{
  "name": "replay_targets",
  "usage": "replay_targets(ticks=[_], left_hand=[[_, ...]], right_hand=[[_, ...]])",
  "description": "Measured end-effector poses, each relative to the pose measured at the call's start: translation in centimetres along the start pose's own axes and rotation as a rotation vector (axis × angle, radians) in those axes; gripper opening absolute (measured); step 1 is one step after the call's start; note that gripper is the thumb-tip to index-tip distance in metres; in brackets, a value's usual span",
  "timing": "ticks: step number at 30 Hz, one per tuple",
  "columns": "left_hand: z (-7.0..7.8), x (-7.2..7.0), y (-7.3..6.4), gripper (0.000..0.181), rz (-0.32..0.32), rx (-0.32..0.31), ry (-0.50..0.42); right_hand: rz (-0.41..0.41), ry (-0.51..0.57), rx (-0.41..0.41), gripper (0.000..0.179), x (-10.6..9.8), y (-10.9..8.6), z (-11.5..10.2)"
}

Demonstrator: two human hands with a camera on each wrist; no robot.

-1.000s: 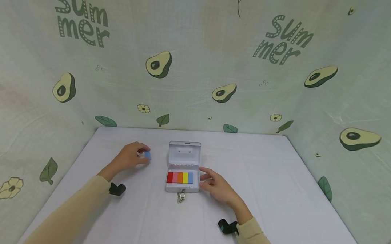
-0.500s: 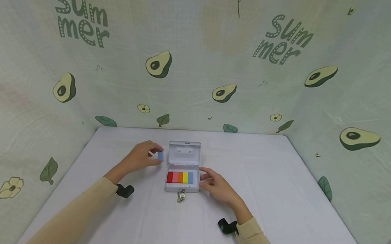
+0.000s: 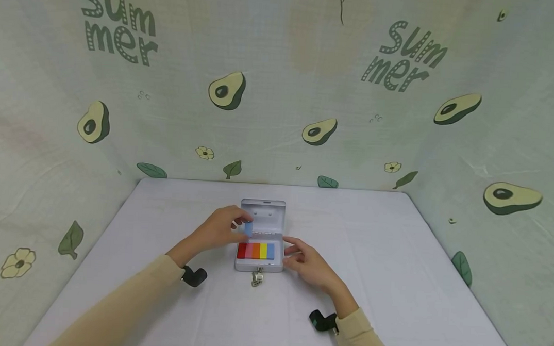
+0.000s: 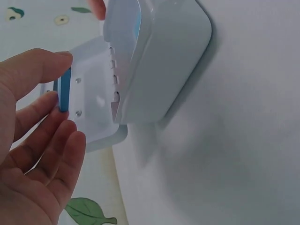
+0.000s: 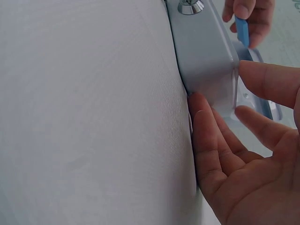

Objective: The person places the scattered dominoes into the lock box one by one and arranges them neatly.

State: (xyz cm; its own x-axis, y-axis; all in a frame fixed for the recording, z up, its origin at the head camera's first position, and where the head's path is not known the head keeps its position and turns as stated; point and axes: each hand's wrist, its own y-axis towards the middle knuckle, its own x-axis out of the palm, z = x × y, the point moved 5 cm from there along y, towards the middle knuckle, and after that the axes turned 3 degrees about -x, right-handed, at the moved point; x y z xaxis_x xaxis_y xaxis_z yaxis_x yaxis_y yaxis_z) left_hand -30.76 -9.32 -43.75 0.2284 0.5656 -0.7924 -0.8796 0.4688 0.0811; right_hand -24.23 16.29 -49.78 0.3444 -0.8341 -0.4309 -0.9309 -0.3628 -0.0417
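Observation:
My left hand [image 3: 219,227] pinches a small flat blue block [image 4: 65,91] between thumb and fingertips. It holds the block above the back left of a white metal cash box [image 3: 246,267], in front of the raised lid [image 3: 271,219]. Inside the box lies a row of colored blocks [image 3: 255,251]: red, pink, orange, yellow and blue from left to right. At the box's right side is my right hand [image 3: 311,266], its relaxed fingertips [image 5: 199,102] and thumb touching the wall and upper edge.
Keys [image 3: 257,279] hang from the lock at the box's front. A white cloth covers the table [image 3: 393,281]. Behind it and at both sides stands a curtain [image 3: 271,90] printed with avocados and leaves.
My left hand has carried the blue block rightward from the table's left part to over the box's rear left. The right hand and the box stay where they were.

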Motion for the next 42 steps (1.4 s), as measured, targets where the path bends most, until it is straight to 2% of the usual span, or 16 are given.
replay_targets(ticks=[6, 20, 29, 42], left_hand=[[1.0, 1.3, 0.3, 0.041, -0.008, -0.018, -0.012], [2.4, 4.3, 0.8, 0.034, -0.020, 0.027, -0.020], [2.9, 5.2, 0.8, 0.037, -0.010, 0.032, -0.004], [3.5, 6.6, 1.2, 0.039, -0.030, 0.053, 0.020]], right_hand=[[0.002, 0.003, 0.011, 0.060, 0.1, 0.0, 0.3], [-0.008, 0.016, -0.009, 0.060, 0.1, 0.0, 0.3], [-0.007, 0.024, -0.006, 0.060, 0.0, 0.0, 0.1], [-0.023, 0.033, -0.017, 0.060, -0.3, -0.1, -0.1]])
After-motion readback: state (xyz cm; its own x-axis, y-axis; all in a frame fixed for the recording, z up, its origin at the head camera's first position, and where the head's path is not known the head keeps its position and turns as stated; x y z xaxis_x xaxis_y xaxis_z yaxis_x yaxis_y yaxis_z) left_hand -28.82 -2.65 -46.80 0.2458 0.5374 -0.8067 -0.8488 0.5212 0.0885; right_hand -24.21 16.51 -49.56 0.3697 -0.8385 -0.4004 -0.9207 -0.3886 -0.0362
